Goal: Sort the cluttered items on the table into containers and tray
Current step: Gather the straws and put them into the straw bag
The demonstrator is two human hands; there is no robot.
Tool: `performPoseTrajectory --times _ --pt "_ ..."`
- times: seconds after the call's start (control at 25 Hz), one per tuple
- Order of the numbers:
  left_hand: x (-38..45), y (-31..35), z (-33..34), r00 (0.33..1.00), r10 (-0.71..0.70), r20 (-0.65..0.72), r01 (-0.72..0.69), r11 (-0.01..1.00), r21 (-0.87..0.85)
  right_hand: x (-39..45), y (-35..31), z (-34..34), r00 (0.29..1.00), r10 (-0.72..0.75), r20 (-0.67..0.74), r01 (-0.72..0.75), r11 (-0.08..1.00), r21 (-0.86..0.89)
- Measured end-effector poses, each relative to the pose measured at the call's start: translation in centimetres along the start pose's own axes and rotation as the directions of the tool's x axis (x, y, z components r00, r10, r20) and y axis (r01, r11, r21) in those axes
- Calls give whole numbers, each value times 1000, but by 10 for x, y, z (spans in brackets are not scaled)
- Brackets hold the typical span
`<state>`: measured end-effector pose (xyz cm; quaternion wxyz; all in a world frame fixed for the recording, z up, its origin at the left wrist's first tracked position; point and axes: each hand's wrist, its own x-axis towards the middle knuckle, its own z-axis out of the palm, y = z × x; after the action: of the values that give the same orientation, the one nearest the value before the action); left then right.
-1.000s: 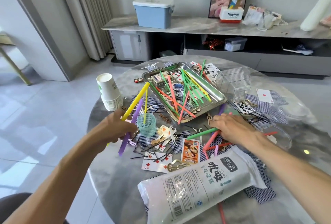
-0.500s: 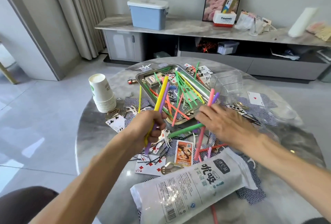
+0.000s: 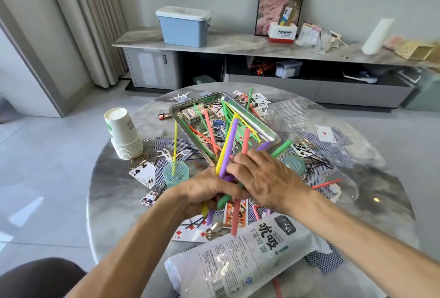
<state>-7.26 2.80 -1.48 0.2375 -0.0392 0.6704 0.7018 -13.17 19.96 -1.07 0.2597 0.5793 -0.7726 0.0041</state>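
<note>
While hands (image 3: 240,185) grip straws (image 3: 228,145), cups (image 3: 122,134) flank tray (image 3: 269,134).

- My left hand (image 3: 209,192) and right hand (image 3: 266,178) meet before the rectangular metal tray (image 3: 266,128).
- Stacked white paper cups (image 3: 122,133) stand left of it.
- The white plastic straw bag (image 3: 242,259) lies nearest me.

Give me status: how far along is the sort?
Early. Done: some thin straws and a card box already lie in the tray, and one yellow straw stands in the teal cup. In hand: the left hand and right hand both grip one bundle of thick straws. Left: cards, hair clips and pins are scattered on the table.
</note>
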Motion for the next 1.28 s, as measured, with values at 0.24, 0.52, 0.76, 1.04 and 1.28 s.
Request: performPoseTrajectory --times 0.24,0.52,0.76,1.04,1.28 --pt "-3 2 5 999 9 -52 -10 1000 -25 4 -11 -1 991 130 -39 -110 940 323" --pt "-4 3 16 998 -53 -14 50 985 -168 -12 -10 -2 989 101 -105 -72 966 248" --pt "2 4 11 991 -35 -128 11 983 -184 -8 -7 3 842 519 -148 -407 790 458" --pt "8 8 20 949 258 -181 -249 966 75 1 7 -14 608 546 577 -355 -463 812" --pt "18 -11 34 865 453 -214 -388 876 288 10 -20 -10 630 597 496 -343 -359 868"
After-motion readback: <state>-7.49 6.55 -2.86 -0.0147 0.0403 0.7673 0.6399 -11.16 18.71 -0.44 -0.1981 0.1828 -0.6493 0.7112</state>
